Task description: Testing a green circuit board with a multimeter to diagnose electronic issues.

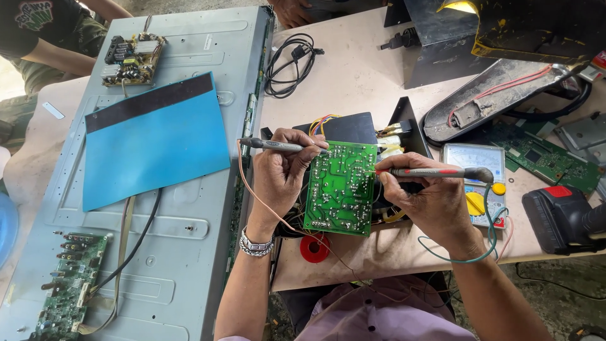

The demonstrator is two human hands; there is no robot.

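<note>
Two probes meet a green circuit board (pixel 339 188): left hand (pixel 281 173) gripping one, right hand (pixel 429 199) the other

table: pale pinkish-beige worn flat table (pixel 353 82), under and beyond both hands
floor: grey rough concrete floor (pixel 555 297), below the right hand
light: daylight, even

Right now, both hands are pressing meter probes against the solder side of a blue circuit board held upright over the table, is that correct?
Not quite: the circuit board is green, not blue. The head view shows it; the blue thing is the sheet lying on the grey panel to the left. Otherwise yes: the left hand and right hand each hold a probe to its solder side.
</note>
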